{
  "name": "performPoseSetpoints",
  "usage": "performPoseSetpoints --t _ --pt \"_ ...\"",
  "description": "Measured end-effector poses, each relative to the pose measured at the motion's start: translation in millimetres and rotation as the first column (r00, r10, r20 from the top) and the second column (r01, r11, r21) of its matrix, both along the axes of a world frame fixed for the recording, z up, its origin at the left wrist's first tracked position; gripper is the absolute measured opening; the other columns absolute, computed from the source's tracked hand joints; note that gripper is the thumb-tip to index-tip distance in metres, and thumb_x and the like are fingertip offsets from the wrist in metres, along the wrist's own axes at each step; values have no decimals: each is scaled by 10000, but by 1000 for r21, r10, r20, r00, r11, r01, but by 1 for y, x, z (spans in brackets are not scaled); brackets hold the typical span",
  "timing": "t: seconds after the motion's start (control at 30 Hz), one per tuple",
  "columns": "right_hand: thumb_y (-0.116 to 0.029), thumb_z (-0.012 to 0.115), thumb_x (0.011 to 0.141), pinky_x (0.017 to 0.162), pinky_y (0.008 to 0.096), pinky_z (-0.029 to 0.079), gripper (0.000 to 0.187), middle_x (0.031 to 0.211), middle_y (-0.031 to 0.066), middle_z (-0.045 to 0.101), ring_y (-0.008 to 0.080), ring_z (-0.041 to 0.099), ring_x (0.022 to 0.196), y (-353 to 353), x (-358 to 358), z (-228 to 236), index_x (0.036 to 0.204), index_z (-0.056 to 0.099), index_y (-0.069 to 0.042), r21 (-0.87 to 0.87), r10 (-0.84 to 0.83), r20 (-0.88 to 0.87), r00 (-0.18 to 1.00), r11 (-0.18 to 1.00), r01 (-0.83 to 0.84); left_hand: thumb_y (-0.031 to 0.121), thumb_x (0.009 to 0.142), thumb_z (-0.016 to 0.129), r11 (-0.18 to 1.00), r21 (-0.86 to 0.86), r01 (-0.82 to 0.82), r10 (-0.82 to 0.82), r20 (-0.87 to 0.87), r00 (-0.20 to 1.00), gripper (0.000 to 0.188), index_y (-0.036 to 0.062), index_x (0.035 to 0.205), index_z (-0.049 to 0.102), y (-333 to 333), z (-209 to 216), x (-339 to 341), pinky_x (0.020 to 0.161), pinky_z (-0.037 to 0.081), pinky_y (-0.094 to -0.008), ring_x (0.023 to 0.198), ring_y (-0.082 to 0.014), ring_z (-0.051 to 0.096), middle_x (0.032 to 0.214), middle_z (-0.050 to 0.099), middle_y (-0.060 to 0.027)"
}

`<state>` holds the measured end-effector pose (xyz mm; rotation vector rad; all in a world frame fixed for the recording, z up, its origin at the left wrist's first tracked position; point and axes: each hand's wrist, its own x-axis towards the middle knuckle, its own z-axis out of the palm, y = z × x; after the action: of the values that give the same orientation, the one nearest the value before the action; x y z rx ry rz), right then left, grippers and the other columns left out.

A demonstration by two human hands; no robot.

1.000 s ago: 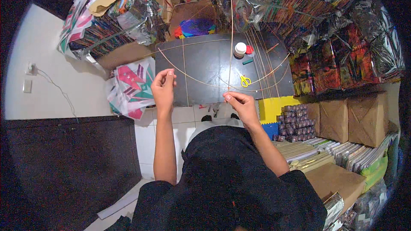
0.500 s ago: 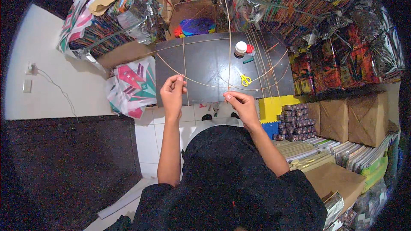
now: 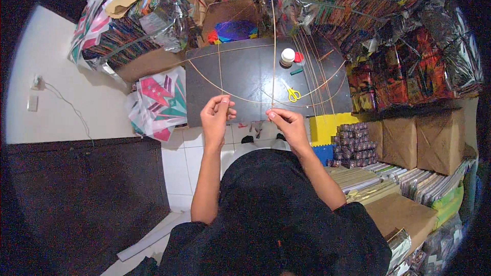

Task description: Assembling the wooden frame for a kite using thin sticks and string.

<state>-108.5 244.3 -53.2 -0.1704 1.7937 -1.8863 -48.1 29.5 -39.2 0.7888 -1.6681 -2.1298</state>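
Observation:
A thin upright bamboo-like stick (image 3: 274, 41) crosses a bowed stick (image 3: 205, 78) of the same kind, forming a light frame above the dark table. My right hand (image 3: 289, 125) pinches the stick's lower end, by the crossing. Left of it, my left hand (image 3: 217, 117) is closed at the fingertips, just below the bow; whatever is between them is too fine to make out. Beyond the hands, yellow scissors (image 3: 293, 95), a white-capped bottle (image 3: 287, 57), a red item (image 3: 298, 57) and a small green piece (image 3: 296, 71) lie on the table.
More thin sticks (image 3: 313, 79) lie along the table's right side. The dark table (image 3: 240, 74) is hemmed in by tall bundled stacks (image 3: 378, 0). Printed pink-and-green sheets (image 3: 158, 102) hang at its left edge. Small boxes (image 3: 353, 145) and brown parcels (image 3: 439, 140) stand at right.
My left hand has moved right and slightly down, away from the bow's left part towards my right hand. My right hand stays at the upright stick's lower end.

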Motion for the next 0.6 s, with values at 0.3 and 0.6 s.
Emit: performPoseSetpoints --t 0.3,0.6 --pt "-201 689 954 846 274 524 256 1003 51 739 115 662 905 -3 -2 1 1098 745 3 9 -12 26 1000 1000 12 216 987 626 921 250 297 -337 137 931 216 39 1098 683 25 -15 16 794 583 -304 931 -159 691 1071 720 -76" --pt "-187 690 952 839 269 522 251 1008 57 738 116 665 910 -3 -3 2 1102 742 8 0 -40 39 998 999 41 220 969 655 855 377 355 -450 202 870 228 48 1107 711 40 -21 21 835 565 -322 938 -139 680 1070 724 -50"
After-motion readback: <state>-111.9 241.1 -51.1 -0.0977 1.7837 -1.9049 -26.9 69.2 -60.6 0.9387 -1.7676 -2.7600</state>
